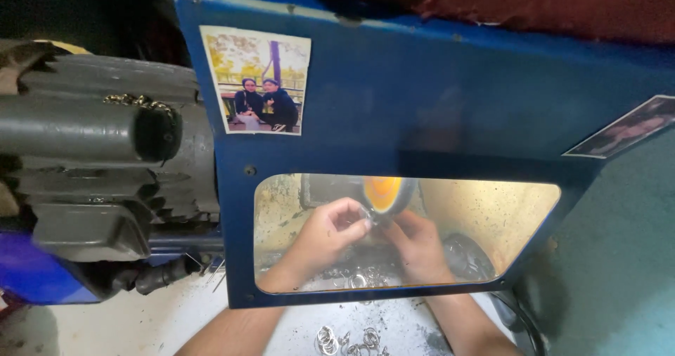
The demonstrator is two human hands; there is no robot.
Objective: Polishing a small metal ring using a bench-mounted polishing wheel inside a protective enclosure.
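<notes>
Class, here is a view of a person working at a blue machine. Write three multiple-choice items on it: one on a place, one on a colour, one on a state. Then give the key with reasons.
1. Where are the two hands working?
A. On top of the grey motor
B. Behind the clear window in the blue guard
C. On the floor beside the machine

2. What colour is the wheel above the hands?
A. Orange-yellow
B. Green
C. White

3. How do the hands stand?
A. Both flat and open on the bench
B. One hangs out of view
C. Both brought together, fingers pinched on a small metal piece at the wheel

Key: 1 B, the left hand and right hand show through the window of the blue guard. 2 A, the wheel glows orange-yellow. 3 C, both hands meet just under the wheel, fingers closed on something small; loose metal rings lie on the bench.
</notes>
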